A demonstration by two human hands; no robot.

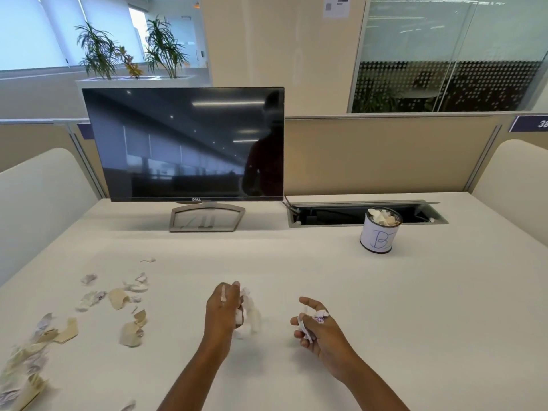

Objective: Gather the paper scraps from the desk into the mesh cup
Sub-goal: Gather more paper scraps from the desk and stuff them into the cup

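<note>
Two hands, left hand (223, 311) and right hand (315, 324) each clutching paper scraps (247, 312), one mesh cup (379, 231)

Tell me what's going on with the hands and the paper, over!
Left hand, right hand: both clutching white scraps. Mesh cup far right, already holding paper. More paper scraps scattered left. Path clear.

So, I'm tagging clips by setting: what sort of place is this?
Likely an open-plan office: a black flat-screen monitor on a white desk, beige fabric partition panels, glass-walled rooms behind.
</note>
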